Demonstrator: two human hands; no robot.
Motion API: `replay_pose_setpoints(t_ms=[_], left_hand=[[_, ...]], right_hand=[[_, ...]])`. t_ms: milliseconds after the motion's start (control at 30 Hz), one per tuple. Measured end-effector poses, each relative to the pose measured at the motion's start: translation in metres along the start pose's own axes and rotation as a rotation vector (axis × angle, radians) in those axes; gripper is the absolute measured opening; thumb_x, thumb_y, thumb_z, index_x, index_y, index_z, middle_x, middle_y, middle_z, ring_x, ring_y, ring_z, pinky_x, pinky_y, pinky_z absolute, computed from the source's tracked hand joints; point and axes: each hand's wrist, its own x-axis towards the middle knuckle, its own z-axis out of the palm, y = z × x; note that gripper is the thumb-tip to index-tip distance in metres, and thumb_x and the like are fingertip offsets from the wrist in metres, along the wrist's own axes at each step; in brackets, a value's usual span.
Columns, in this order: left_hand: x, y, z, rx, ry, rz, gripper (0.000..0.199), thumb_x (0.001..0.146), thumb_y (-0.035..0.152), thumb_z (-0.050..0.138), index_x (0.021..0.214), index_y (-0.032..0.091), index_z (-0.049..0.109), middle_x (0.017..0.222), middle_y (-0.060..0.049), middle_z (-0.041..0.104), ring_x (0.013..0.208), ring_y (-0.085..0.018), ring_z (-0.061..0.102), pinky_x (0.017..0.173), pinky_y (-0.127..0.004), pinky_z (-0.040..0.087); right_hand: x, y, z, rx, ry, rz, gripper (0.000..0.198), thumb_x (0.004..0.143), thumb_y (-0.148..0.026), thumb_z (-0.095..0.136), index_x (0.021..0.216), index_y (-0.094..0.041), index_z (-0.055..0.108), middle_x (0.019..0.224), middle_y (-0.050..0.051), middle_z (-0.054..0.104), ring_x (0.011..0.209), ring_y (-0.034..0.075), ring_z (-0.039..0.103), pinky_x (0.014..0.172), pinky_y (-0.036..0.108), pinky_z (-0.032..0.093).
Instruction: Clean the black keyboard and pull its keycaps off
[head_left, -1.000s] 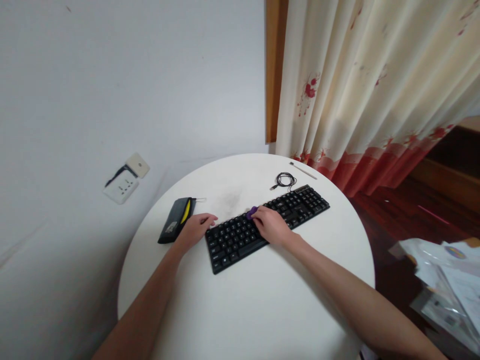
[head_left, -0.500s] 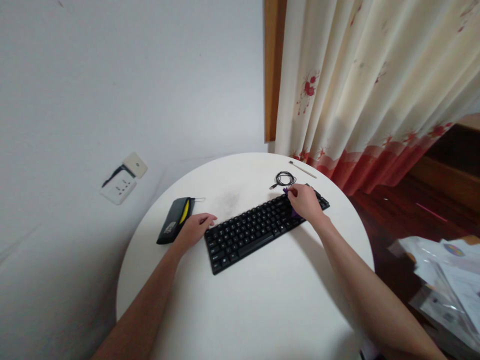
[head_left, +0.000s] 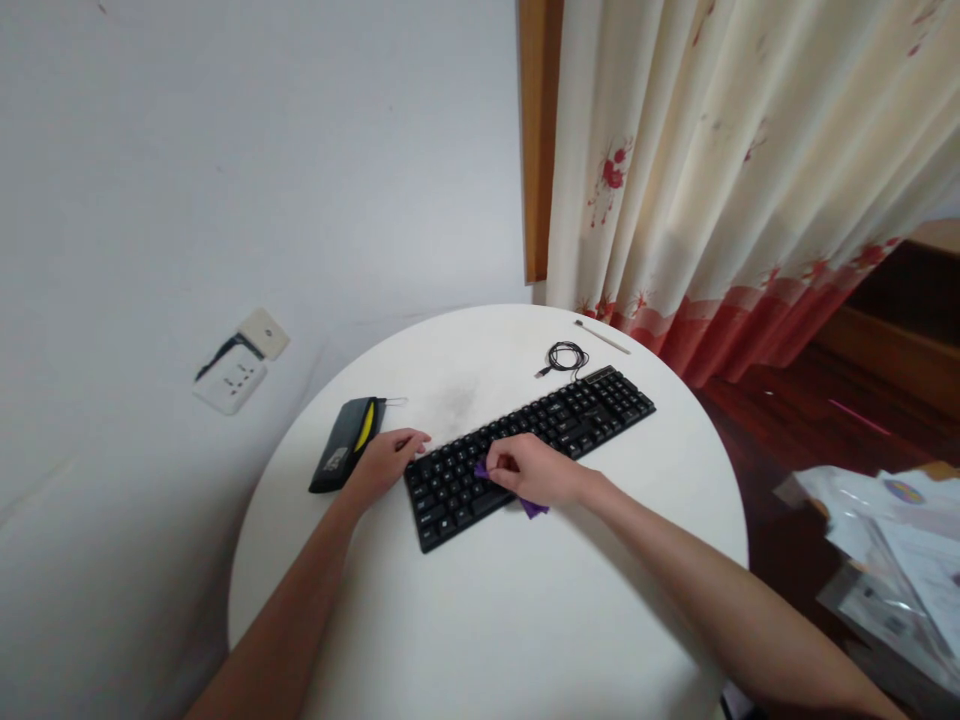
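Observation:
A black keyboard (head_left: pixel 577 425) lies at a slant on a round white table. My right hand (head_left: pixel 532 468) is closed on a purple cloth (head_left: pixel 534 508), pressed to the keys left of the keyboard's middle. Part of the cloth pokes out past the fingertips, and another part hangs over the front edge. At the keyboard's left back corner is my left hand (head_left: pixel 384 462), its thumb and fingers gripping that corner. Just beside this hand lies a dark pouch (head_left: pixel 341 445) with a yellow strip and a thin loop.
The keyboard's black cable (head_left: pixel 568 356) is coiled behind it, its USB plug showing. A toothbrush (head_left: pixel 604 337) lies near the back right rim of the white table (head_left: pixel 450 620). A grey smudge marks the tabletop. Wall and sockets (head_left: pixel 231 378) stand left, a curtain (head_left: pixel 675 200) behind right.
My right hand has swept the purple cloth leftward along the keys, from the keyboard's right part to left of its middle. My left hand has stayed at the corner.

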Motion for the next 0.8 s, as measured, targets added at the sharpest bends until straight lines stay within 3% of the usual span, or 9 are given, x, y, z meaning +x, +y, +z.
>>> replay_pose_setpoints(t_ms=[67, 133, 300, 367, 467, 600, 700, 800], left_hand=[[0.000, 0.000, 0.000, 0.000, 0.001, 0.002, 0.044, 0.081, 0.051, 0.048, 0.088, 0.017, 0.075, 0.081, -0.006, 0.074, 0.072, -0.022, 0.067, 0.072, -0.032, 0.049], [-0.001, 0.001, 0.000, -0.002, 0.004, 0.005, 0.044, 0.081, 0.052, 0.048, 0.088, 0.017, 0.074, 0.080, -0.006, 0.074, 0.072, -0.023, 0.067, 0.072, -0.032, 0.049], [-0.003, 0.004, -0.001, -0.004, -0.001, 0.001, 0.044, 0.081, 0.051, 0.048, 0.087, 0.016, 0.074, 0.080, -0.006, 0.074, 0.072, -0.022, 0.067, 0.071, -0.031, 0.049], [-0.002, 0.004, -0.001, -0.002, 0.002, 0.003, 0.044, 0.081, 0.051, 0.048, 0.087, 0.017, 0.075, 0.079, -0.006, 0.074, 0.072, -0.022, 0.067, 0.070, -0.031, 0.049], [-0.002, 0.004, -0.001, 0.002, 0.002, 0.005, 0.045, 0.080, 0.052, 0.049, 0.087, 0.016, 0.075, 0.080, -0.006, 0.074, 0.072, -0.022, 0.067, 0.070, -0.031, 0.049], [-0.002, 0.005, -0.001, -0.002, 0.000, -0.010, 0.046, 0.080, 0.052, 0.049, 0.089, 0.016, 0.075, 0.081, -0.007, 0.075, 0.074, -0.023, 0.068, 0.072, -0.032, 0.050], [-0.002, 0.005, -0.001, -0.001, -0.001, -0.013, 0.046, 0.080, 0.052, 0.049, 0.088, 0.016, 0.075, 0.081, -0.007, 0.075, 0.073, -0.023, 0.068, 0.071, -0.031, 0.050], [-0.003, 0.005, -0.001, 0.002, -0.006, -0.003, 0.047, 0.081, 0.053, 0.048, 0.090, 0.015, 0.075, 0.081, -0.007, 0.074, 0.074, -0.023, 0.068, 0.071, -0.031, 0.049]], right_hand=[[-0.002, 0.002, -0.011, 0.130, -0.051, -0.023, 0.009, 0.088, -0.019, 0.056, 0.083, -0.017, 0.064, 0.068, -0.002, 0.062, 0.059, 0.011, 0.055, 0.057, 0.021, 0.041], [-0.005, 0.009, -0.030, 0.143, 0.018, -0.011, 0.011, 0.089, -0.022, 0.056, 0.084, -0.017, 0.064, 0.069, -0.001, 0.063, 0.061, 0.012, 0.055, 0.058, 0.022, 0.042], [-0.019, 0.041, -0.088, -0.238, 0.525, 0.162, 0.015, 0.090, -0.022, 0.052, 0.089, -0.017, 0.066, 0.076, 0.003, 0.068, 0.069, 0.016, 0.058, 0.067, 0.026, 0.041], [-0.023, 0.050, -0.099, -0.378, 0.575, 0.260, 0.015, 0.090, -0.021, 0.053, 0.091, -0.018, 0.067, 0.081, 0.005, 0.070, 0.073, 0.018, 0.060, 0.069, 0.027, 0.041], [-0.023, 0.051, -0.093, -0.493, 0.413, 0.312, 0.014, 0.090, -0.021, 0.054, 0.090, -0.018, 0.068, 0.087, 0.007, 0.072, 0.080, 0.020, 0.063, 0.072, 0.027, 0.039], [-0.011, 0.032, -0.057, -0.488, 0.114, 0.196, 0.012, 0.089, -0.017, 0.055, 0.087, -0.018, 0.066, 0.085, 0.007, 0.071, 0.079, 0.019, 0.063, 0.070, 0.026, 0.038], [-0.005, 0.019, -0.030, -0.370, 0.043, 0.060, 0.009, 0.088, -0.015, 0.056, 0.085, -0.018, 0.064, 0.082, 0.004, 0.069, 0.074, 0.016, 0.060, 0.069, 0.026, 0.037], [-0.003, 0.016, -0.019, -0.097, -0.056, -0.031, 0.007, 0.089, -0.019, 0.056, 0.085, -0.018, 0.062, 0.073, 0.000, 0.064, 0.065, 0.013, 0.056, 0.063, 0.024, 0.038]])
